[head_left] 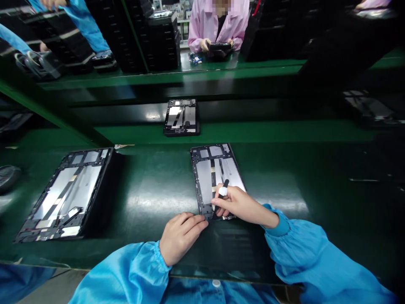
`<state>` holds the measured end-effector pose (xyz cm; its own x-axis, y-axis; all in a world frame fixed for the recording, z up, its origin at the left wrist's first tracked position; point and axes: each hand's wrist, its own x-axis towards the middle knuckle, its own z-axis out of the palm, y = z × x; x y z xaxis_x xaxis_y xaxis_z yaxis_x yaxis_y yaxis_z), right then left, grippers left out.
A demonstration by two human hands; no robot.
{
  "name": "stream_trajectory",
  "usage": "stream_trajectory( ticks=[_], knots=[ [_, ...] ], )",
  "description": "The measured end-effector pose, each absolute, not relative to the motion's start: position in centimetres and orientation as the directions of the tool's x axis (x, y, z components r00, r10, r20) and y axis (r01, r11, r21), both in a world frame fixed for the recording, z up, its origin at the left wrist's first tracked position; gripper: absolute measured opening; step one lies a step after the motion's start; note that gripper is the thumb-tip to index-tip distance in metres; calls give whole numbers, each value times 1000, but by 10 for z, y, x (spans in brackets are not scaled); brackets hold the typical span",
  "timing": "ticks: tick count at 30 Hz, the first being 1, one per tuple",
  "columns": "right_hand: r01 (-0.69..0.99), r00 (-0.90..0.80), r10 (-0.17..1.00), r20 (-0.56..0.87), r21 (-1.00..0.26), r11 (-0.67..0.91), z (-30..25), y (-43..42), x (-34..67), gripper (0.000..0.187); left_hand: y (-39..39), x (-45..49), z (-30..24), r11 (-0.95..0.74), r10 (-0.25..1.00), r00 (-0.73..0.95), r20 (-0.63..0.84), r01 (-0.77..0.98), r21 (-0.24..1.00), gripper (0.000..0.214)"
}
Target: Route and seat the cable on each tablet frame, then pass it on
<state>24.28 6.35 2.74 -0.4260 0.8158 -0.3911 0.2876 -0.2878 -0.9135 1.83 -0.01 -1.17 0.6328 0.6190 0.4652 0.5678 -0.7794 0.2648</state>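
An opened tablet [204, 177] lies on the green bench before me, its inner side up, showing silver plates, a dark flat cable and a black frame. My right hand [232, 200] is closed around a slim black pen-like tool [225, 184], whose lower end points down at the tablet's near edge. Something white sits by the fingers on that tool; I cannot tell what it is. My left hand [182, 236] rests palm down on the bench, fingers stretched and close together, fingertips touching the tablet's near left corner. The fingers of my right hand partly cover that near edge.
A stack of opened tablets [71, 190] stands at the left. Another opened tablet [182, 117] lies on the lower strip beyond the bench. A green post [60, 107] slants in at the left. Across, a person in pink [218, 25] holds a dark device beside tall black stacks [163, 40].
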Motion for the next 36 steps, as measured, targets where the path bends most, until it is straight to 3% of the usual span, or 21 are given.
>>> stream_trajectory(
  ticks=[8, 16, 20, 24, 36],
  knots=[
    [305, -411, 816, -407, -905, -298, 30, 62, 243, 14, -1, 17, -13, -778, 619, 638, 458, 580, 243, 20],
    [295, -390, 842, -373, -917, -269, 27, 60, 246, 19, -5, 19, -2, -791, 563, 738, 373, 612, -16, 35],
    [376, -281, 932, -229, -920, -112, 29, 49, 263, 20, -4, 21, -2, -787, 572, 733, 367, 616, -3, 36],
    [486, -290, 951, -105, -872, 52, 30, 38, 274, 21, -3, 20, -6, -792, 578, 737, 351, 610, 24, 35],
    [486, -270, 959, -82, -872, 62, 23, 36, 272, 23, -4, 22, -12, -765, 605, 688, 402, 642, 54, 34]
  ],
)
